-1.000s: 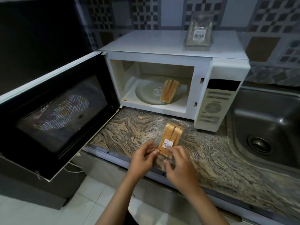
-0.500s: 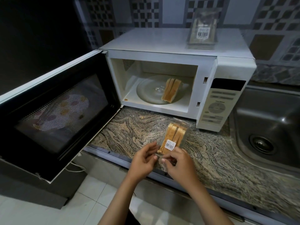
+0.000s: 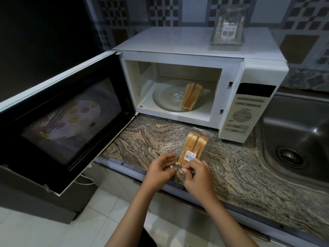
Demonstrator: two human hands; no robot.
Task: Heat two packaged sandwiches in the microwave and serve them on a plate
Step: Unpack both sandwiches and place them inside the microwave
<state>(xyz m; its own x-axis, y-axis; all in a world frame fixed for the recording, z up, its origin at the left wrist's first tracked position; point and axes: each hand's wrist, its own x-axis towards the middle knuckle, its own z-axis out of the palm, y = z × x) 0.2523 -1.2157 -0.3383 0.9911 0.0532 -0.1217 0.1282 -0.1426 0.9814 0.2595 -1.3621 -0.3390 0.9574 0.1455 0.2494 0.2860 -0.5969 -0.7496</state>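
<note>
Packaged sandwich (image 3: 193, 147): we see it on the stone counter (image 3: 147, 139), just in front of the open microwave (image 3: 195, 56).
Long axis: it runs from our fingers away toward the oven mouth, leaning slightly right.
Near end: both our hands meet at the wrapper's closest edge.
Left hand (image 3: 160, 169): we pinch the clear film at that edge.
Right hand (image 3: 197, 173): we pinch the same edge, fingertips almost touching the left's.
Nearer hand: neither, we judge; they sit level.
Coming move: we judge a pull-apart across the axis, opening the wrapper.
First sandwich (image 3: 191, 96): unwrapped, on the glass turntable (image 3: 165, 98).
Empty wrapper (image 3: 228, 27): on top of the microwave.
</note>
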